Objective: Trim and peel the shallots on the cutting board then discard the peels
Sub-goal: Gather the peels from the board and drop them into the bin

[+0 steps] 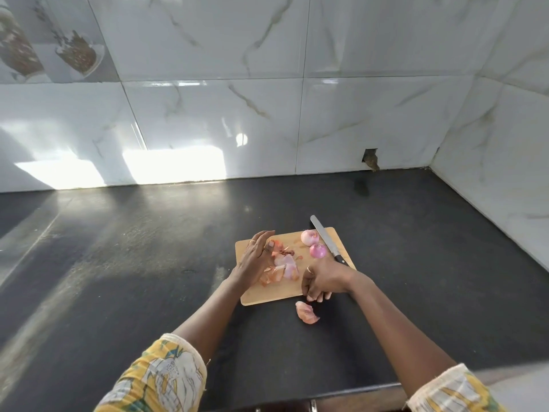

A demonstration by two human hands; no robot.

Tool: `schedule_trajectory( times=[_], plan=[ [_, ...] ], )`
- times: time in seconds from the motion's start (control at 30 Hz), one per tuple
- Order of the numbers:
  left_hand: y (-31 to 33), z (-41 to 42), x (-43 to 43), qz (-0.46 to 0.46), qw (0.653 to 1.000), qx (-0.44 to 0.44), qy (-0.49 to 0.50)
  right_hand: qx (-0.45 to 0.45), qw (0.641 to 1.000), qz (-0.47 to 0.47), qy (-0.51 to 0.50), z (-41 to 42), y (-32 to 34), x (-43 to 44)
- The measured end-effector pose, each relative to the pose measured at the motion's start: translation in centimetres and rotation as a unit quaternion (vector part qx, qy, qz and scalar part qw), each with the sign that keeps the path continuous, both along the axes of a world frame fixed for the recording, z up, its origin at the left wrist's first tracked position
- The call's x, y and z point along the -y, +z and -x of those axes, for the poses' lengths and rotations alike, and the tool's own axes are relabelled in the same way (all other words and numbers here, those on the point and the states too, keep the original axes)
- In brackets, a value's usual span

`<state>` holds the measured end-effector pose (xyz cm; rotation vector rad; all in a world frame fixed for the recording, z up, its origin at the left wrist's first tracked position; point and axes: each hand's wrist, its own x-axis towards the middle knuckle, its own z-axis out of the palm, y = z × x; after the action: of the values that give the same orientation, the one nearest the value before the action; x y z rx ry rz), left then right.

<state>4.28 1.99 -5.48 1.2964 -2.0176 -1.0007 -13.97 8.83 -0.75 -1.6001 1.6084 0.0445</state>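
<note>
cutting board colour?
Light tan wood, plain, no pattern. The cutting board shows in the head view, the only one here.

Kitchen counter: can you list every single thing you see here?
counter: 1, black, below the tiled wall
wall tiles: many, white marbled, behind and to the right
cutting board: 1, light wood, on counter
peeled shallots: 2, pink-purple, board's far right
knife: 1, silver blade, black handle, along board's right edge
peel pile: 1, pink-orange, mid-board
loose peel: 1, pink, on counter in front of board
sleeves: 2, yellow patterned, bottom
left hand: 1, against the pile
right hand: 1, fingers bent at board's near edge
</note>
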Motion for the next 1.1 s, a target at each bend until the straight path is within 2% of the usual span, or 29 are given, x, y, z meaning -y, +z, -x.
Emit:
schedule_trajectory(
  times=[0.1,0.17,0.27,0.4,0.5,0.6,0.67,0.77,0.83,1.0,1.1],
  plan=[
    [0.2,-0.2,0.0,-0.005,1.000,-0.009,0.011,0.002,1.000,-0.018,0.010,-0.3,0.4,-0.1],
    [0.2,-0.4,0.0,-0.005,1.000,-0.014,0.014,-0.028,0.998,-0.028,0.045,-0.9,0.2,-0.4],
    [0.1,-0.5,-0.1,-0.012,1.000,-0.015,0.013,-0.058,0.995,-0.002,0.085,-1.7,-0.4,-0.6],
    [0.3,-0.4,-0.4,-0.016,1.000,-0.011,0.011,-0.038,0.995,0.000,0.093,-1.8,-0.4,-0.4],
    [0.3,-1.0,-0.3,-0.028,0.999,0.030,-0.015,0.051,0.998,0.026,0.011,-1.0,0.2,0.0],
    [0.2,-2.1,-0.2,-0.006,0.991,0.111,-0.075,0.138,0.974,0.132,-0.118,-0.8,0.5,0.9],
    [0.1,-2.4,-0.2,0.022,0.982,0.165,-0.093,0.136,0.957,0.193,-0.171,-1.2,0.0,1.7],
    [-0.2,-2.7,-0.1,0.066,0.956,0.259,-0.125,0.094,0.948,0.239,-0.189,-1.7,-1.2,2.7],
    [-0.5,-3.1,0.0,0.081,0.943,0.294,-0.135,0.086,0.951,0.243,-0.171,-2.0,-1.4,2.5],
    [-0.6,-3.3,0.4,0.088,0.933,0.327,-0.124,-0.002,0.976,0.216,-0.004,-2.7,-3.3,1.8],
    [-0.9,-3.5,0.5,0.084,0.933,0.325,-0.128,-0.019,0.977,0.211,0.024,-3.0,-4.5,2.6]
  ],
)
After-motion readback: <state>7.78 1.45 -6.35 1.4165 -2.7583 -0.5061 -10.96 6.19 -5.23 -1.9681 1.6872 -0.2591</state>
